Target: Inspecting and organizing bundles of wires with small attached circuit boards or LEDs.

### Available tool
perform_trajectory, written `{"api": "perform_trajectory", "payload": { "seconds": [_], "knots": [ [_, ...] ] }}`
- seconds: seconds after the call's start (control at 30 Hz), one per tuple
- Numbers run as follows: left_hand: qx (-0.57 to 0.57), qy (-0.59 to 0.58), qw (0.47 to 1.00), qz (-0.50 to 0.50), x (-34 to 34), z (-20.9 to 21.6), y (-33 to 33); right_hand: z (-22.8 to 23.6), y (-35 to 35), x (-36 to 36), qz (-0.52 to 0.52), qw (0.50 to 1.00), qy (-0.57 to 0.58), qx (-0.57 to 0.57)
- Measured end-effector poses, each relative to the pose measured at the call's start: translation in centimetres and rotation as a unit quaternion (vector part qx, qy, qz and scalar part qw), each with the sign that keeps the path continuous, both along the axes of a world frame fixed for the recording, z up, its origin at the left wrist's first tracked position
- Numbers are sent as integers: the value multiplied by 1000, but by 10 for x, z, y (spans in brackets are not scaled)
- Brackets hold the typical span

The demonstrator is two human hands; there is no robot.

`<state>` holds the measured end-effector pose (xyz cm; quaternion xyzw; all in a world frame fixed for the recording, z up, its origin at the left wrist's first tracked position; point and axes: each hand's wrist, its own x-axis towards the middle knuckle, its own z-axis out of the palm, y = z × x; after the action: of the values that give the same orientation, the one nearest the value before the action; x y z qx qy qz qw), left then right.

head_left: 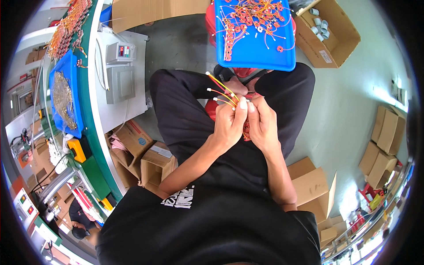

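Above my lap, my left hand [230,123] is closed on several thin red and yellow wires [225,92], which fan out up and to the left and end in small white plugs. My right hand [264,123] meets it thumb to thumb, its fingertips pinched together at the wires; what exactly lies between them is hidden. Small red ring-shaped parts [246,131] hang below, between the two palms. Beyond my knees stands a blue tray [256,57] holding a tangle of similar red parts with wires [260,17].
To the left, a green-topped bench [93,132] carries a blue tray of small metal pieces [62,99] and more wired parts [70,31]. A grey device [121,53] sits beside it. Cardboard boxes [329,33] stand around me, one with grey-white rolls. Another person [81,223] is at lower left.
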<state>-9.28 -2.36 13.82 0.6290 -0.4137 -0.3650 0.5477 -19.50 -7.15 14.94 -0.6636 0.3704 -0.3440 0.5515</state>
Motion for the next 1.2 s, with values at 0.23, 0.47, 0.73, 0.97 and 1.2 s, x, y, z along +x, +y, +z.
{"api": "perform_trajectory", "payload": {
  "seconds": [0.23,0.47,0.73,0.97,1.2],
  "knots": [
    [4,-49,997,-64,5,17,2,-4,5,-9,20,993,-10,-115],
    [0,-46,998,-32,-8,16,10,-1,16,-12,-21,991,-5,-132],
    [36,11,999,-32,-6,23,3,-2,16,-13,-22,999,-29,-13],
    [-12,231,973,-11,16,5,-9,18,25,-8,-18,994,66,87],
    [39,370,928,-7,4,19,-14,10,29,-5,-111,956,153,-223]
  ]
}}
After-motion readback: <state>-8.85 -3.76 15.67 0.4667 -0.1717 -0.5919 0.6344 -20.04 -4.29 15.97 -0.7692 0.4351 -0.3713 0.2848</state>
